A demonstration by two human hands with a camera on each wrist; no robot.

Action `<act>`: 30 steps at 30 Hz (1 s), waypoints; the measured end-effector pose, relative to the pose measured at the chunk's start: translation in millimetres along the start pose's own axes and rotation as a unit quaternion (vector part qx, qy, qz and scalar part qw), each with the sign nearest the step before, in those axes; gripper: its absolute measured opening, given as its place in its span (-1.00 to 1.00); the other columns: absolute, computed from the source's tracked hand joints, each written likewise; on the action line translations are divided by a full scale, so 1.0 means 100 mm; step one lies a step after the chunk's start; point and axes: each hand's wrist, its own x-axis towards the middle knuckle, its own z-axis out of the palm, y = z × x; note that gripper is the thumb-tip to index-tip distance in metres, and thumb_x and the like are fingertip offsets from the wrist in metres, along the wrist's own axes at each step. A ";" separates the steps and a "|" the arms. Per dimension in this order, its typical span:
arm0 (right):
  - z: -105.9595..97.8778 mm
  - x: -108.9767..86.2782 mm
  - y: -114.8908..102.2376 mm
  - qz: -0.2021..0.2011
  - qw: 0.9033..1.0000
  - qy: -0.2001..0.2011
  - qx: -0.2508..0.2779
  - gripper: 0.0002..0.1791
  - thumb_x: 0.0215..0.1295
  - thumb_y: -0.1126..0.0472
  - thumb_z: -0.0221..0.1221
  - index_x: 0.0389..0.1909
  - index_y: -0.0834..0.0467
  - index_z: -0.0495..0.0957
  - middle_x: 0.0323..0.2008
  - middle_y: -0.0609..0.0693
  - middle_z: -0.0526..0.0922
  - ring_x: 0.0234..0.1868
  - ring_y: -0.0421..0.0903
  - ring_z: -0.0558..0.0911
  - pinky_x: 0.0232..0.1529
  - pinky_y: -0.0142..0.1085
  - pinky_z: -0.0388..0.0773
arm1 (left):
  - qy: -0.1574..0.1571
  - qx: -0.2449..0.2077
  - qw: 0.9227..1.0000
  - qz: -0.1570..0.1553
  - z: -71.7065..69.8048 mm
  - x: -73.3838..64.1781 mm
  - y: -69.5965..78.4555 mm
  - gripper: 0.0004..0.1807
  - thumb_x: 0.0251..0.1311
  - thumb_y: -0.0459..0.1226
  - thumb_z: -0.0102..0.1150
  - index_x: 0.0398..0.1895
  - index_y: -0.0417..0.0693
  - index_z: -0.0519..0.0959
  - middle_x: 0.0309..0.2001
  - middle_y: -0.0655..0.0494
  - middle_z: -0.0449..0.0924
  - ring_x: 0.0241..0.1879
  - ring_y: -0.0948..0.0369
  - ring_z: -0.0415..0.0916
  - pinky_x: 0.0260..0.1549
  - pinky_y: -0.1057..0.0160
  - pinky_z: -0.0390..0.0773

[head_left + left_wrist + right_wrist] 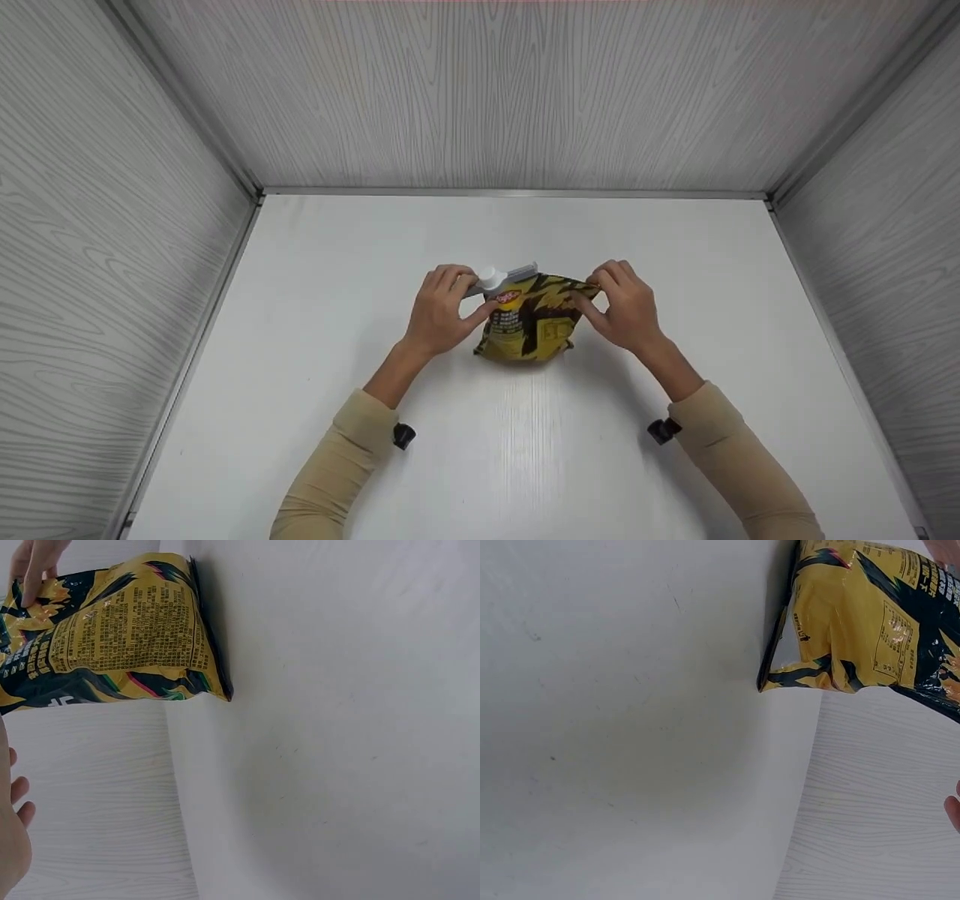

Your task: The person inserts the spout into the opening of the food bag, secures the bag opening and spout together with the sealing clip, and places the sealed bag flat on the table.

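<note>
A yellow and black printed snack bag [536, 326] stands upright at mid-table, its bottom edge down at the white tabletop in the left wrist view. Along the left part of its top edge lies a grey sealing clip [521, 273] with a round white cap [490, 277]. My left hand [439, 311] grips the clip's left end, its thumb reaching the bag's front. With thumb and fingers, my right hand [628, 309] pinches the bag's top right corner. The right half of the top edge shows outside the clip. Both wrist views show the bag's lower part [127, 630], the clip out of sight.
The white table [510, 450] is bounded by a wood-grain back panel [495, 97] and side panels at left [90, 247] and right [892, 225]. Small black devices [403, 436] sit at both sleeve cuffs.
</note>
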 end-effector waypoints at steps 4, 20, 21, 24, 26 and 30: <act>0.01 0.01 0.00 0.018 1.000 -0.012 -0.010 -0.73 0.33 0.09 0.42 -0.28 0.19 0.59 -0.31 0.10 0.62 -0.29 0.06 0.59 -0.36 -0.08 0.62 | 0.004 0.006 1.000 -0.002 0.03 0.02 -0.03 -0.54 0.32 0.08 0.40 -0.06 -0.12 0.62 -0.03 0.01 0.65 0.05 0.08 0.56 0.11 0.06 0.59; 0.08 -0.01 0.05 0.062 0.998 -0.016 -0.030 -0.63 0.32 0.01 0.43 -0.21 0.23 0.57 -0.27 0.15 0.60 -0.30 0.11 0.55 -0.41 -0.04 0.55 | 0.020 0.019 1.000 -0.012 0.10 0.09 -0.10 -0.50 0.34 0.12 0.36 -0.03 -0.12 0.62 -0.03 -0.02 0.65 0.05 0.02 0.56 0.12 0.00 0.58; 0.09 -0.01 0.05 0.060 0.998 -0.016 -0.032 -0.62 0.31 0.01 0.44 -0.22 0.23 0.57 -0.28 0.15 0.59 -0.31 0.10 0.54 -0.42 -0.04 0.54 | 0.022 0.019 1.000 -0.013 0.10 0.09 -0.11 -0.50 0.34 0.13 0.35 -0.03 -0.12 0.62 -0.03 -0.02 0.65 0.06 0.03 0.56 0.13 0.00 0.58; 0.10 -0.01 0.08 0.052 0.998 -0.013 -0.037 -0.61 0.30 0.01 0.45 -0.22 0.23 0.56 -0.29 0.15 0.58 -0.33 0.09 0.52 -0.43 -0.05 0.53 | 0.023 0.021 0.999 -0.019 0.12 0.10 -0.12 -0.48 0.34 0.15 0.34 -0.02 -0.12 0.62 -0.02 -0.02 0.64 0.07 0.04 0.55 0.14 0.00 0.57; 0.11 -0.01 0.09 0.050 0.998 -0.010 -0.036 -0.60 0.29 0.01 0.45 -0.21 0.24 0.55 -0.30 0.15 0.58 -0.33 0.09 0.52 -0.43 -0.05 0.53 | 0.023 0.024 0.999 -0.021 0.12 0.11 -0.11 -0.48 0.34 0.15 0.35 -0.01 -0.12 0.62 -0.01 -0.02 0.64 0.07 0.03 0.55 0.14 0.00 0.58; 0.13 -0.01 0.11 0.052 0.998 -0.011 -0.036 -0.59 0.31 0.00 0.44 -0.20 0.25 0.54 -0.30 0.16 0.58 -0.32 0.10 0.53 -0.42 -0.05 0.54 | 0.024 0.032 0.999 -0.024 0.13 0.13 -0.13 -0.48 0.33 0.14 0.36 0.00 -0.12 0.62 -0.01 -0.02 0.65 0.07 0.03 0.56 0.13 -0.01 0.58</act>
